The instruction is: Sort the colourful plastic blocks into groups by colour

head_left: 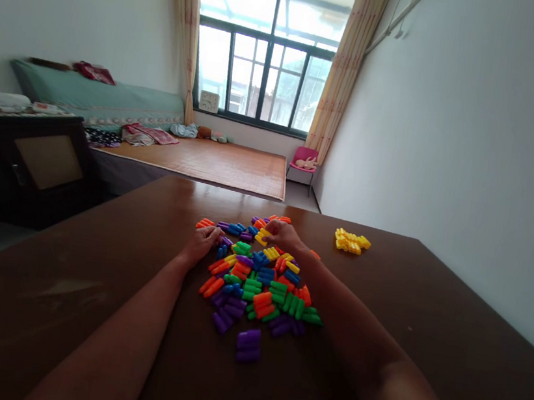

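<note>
Purple piece (248, 345) lies nearest, on the table (422, 365), just short of a mixed pile of coloured pieces (252, 286). Right hand (283, 235): thumb and fingers appear pinched on a yellow piece (262, 237) at the pile's far side. Left hand (203, 243): fingers drawn together at the pile's left edge; whether anything is gripped cannot be told. Yellow cluster (350, 242) sits well apart, to the right. Pieces judged light, stiff, smooth enough to slip, unlikely to break; best pinched across opposite sides.
</note>
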A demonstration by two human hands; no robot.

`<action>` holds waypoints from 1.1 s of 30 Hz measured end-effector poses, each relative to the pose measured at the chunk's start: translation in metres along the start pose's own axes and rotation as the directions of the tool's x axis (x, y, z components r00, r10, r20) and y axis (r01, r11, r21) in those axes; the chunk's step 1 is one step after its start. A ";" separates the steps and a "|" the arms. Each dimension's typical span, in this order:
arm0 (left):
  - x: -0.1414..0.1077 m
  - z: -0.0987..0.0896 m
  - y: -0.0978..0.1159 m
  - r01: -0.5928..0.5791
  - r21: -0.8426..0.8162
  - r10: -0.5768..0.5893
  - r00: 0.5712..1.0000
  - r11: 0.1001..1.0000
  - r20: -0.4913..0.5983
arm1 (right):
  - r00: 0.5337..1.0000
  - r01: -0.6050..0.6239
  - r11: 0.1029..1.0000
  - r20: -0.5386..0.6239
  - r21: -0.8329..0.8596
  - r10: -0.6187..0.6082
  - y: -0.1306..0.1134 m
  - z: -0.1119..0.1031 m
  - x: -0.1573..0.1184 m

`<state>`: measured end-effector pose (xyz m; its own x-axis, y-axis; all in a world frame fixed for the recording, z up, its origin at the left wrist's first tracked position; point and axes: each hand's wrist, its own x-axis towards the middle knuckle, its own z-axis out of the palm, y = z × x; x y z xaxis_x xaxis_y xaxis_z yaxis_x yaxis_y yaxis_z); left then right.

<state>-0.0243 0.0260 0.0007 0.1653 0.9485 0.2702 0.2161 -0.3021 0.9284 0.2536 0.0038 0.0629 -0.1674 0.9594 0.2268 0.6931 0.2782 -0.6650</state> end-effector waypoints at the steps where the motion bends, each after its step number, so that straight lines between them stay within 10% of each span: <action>1: 0.000 0.000 0.000 0.004 -0.001 -0.004 1.000 1.000 0.004 | 0.997 0.022 0.995 -0.082 0.093 -0.015 0.012 -0.014 -0.005; 5: 0.000 -0.002 0.002 0.021 0.011 -0.021 1.000 1.000 -0.003 | 0.858 0.011 0.943 -0.487 0.332 0.161 0.091 -0.091 -0.040; 9: 0.000 -0.002 0.007 0.050 0.028 -0.050 0.998 0.998 -0.024 | 0.441 -0.306 0.895 -0.785 0.324 0.435 0.182 -0.158 -0.096; 13: -0.001 -0.003 0.009 0.073 0.039 -0.072 0.997 0.997 -0.030 | 0.339 -0.564 0.792 -0.810 0.232 0.479 0.231 -0.174 -0.134; 24: -0.004 -0.002 0.014 0.107 0.032 -0.106 0.994 0.994 -0.035 | 0.473 -0.603 0.792 -0.844 -0.101 0.253 0.210 -0.161 -0.108; 29: -0.006 0.000 0.017 0.091 0.040 -0.089 0.995 0.995 -0.036 | 0.923 -0.107 0.982 -0.382 -0.157 0.039 0.119 -0.119 -0.077; 33: -0.005 0.000 0.014 0.075 0.040 -0.074 0.997 0.996 -0.022 | 0.992 0.122 0.939 0.071 -0.322 -0.105 0.056 -0.059 -0.066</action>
<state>-0.0224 0.0166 0.0126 0.1280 0.9700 0.2065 0.2664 -0.2342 0.9350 0.3450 -0.0462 0.0524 -0.2885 0.9259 0.2439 0.8560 0.3635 -0.3675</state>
